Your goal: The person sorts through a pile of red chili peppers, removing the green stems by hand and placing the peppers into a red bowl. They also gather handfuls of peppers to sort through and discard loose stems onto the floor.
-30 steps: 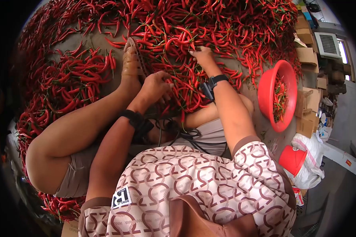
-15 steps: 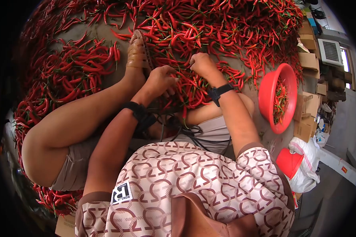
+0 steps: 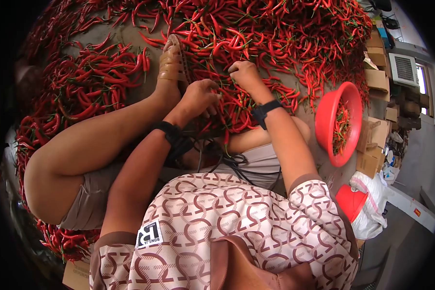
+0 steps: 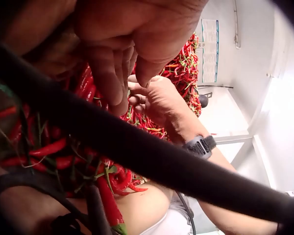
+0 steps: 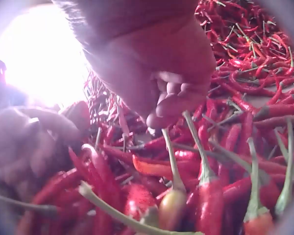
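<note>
1. Spread thickly over the floor [image 3: 123, 36]: red chilli peppers [image 3: 92, 75], many with green stems, heaped beyond and to the left of the seated person, with more between the legs [image 3: 101, 128].
2. Just above the middle peppers: left hand [image 3: 199, 99], partly open, with fingers loosely bent, a gap between thumb and fingertips, and no pepper visible in it.
3. Near it, a little farther out: right hand [image 3: 246, 77], fingers curled in towards the palm, with pepper stems just beside the fingertips; in the hazy right wrist view, probably holding nothing.
4. Around the wrists: black straps [image 3: 266, 112].
5. Between left hand and heap: foot in a tan strappy sandal [image 3: 170, 65].
6. Across the lap: black cables [image 3: 234, 164].
7. Well to the right: tilted red plastic basin [image 3: 325, 118], with more peppers inside.
8. Beyond the basin: cardboard boxes [image 3: 377, 82]; nearer the body, red bucket [image 3: 350, 202] against white sack [image 3: 374, 208].
</note>
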Demonstrator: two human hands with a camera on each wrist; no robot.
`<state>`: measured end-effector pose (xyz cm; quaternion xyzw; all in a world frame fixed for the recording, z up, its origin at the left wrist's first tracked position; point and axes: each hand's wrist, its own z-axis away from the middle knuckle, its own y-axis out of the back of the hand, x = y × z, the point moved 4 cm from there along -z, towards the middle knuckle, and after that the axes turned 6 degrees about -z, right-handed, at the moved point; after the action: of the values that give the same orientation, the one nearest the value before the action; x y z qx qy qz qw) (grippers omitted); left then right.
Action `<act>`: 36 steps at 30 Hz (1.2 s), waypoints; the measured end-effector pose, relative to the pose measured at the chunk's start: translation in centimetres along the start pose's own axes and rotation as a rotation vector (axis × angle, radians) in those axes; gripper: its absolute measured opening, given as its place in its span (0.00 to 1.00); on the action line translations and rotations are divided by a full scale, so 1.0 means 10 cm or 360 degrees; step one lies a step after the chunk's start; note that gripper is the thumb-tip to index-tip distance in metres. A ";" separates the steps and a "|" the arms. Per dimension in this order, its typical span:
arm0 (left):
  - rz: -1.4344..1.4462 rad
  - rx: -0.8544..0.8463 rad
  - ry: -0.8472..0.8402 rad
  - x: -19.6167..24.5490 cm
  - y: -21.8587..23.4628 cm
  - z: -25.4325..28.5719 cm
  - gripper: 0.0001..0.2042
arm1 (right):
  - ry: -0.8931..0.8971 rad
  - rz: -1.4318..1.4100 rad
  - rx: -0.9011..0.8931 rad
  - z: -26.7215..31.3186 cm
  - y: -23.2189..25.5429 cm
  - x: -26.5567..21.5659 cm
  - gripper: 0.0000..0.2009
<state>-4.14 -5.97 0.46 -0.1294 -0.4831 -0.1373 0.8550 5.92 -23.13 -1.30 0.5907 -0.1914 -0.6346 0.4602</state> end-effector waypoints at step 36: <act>-0.0022 -0.0003 0.0009 0.04 -0.06 -0.01 0.20 | -0.0934 -0.0254 0.0940 3.12 3.02 1.49 0.09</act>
<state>-4.06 -6.64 0.82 -0.1266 -0.4813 -0.1440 0.8553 -10.35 -59.79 21.03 0.5043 -0.4416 -0.7274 0.1465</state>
